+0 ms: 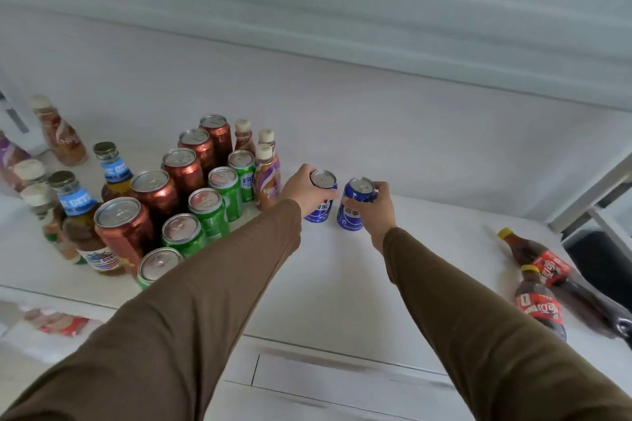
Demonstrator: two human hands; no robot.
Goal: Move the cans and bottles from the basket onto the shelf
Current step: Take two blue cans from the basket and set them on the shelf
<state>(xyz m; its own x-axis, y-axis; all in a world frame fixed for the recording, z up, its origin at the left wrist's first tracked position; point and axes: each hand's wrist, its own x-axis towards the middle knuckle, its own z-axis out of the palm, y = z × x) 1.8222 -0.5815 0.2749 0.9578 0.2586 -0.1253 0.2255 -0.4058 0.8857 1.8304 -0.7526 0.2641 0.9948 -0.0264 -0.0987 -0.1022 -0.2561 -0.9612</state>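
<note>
Shelf point(427, 249): white board, pale wall behind, upper shelf overhead; basket not in view.
L hand point(301, 188): fingers curled round top of left blue can point(319, 205), can upright, base looks on or just off the shelf, can't tell which.
R hand point(378, 207): gripping right blue can point(352, 208) from its right side, upright, just beside the other can, small gap between.
Step (judged): setting both cans down as the start of a new row, right of the purple-label bottle point(268, 186).
How to do well: lower straight, keep cans vertical, let go only once bases sit flat; keep L knuckles off the purple-label bottle, which is close; line up w/ green cans point(208, 212).
Can look: short blue tins, white script, silver pull-tab lids, rigid, easy top grip.
Nearby: copper cans point(157, 195) in a column, blue-neck bottles point(77, 215) far left.
Loose: two cola bottles point(543, 290) lying on their sides at right edge, may roll.
Progress (judged): most stock shelved.
</note>
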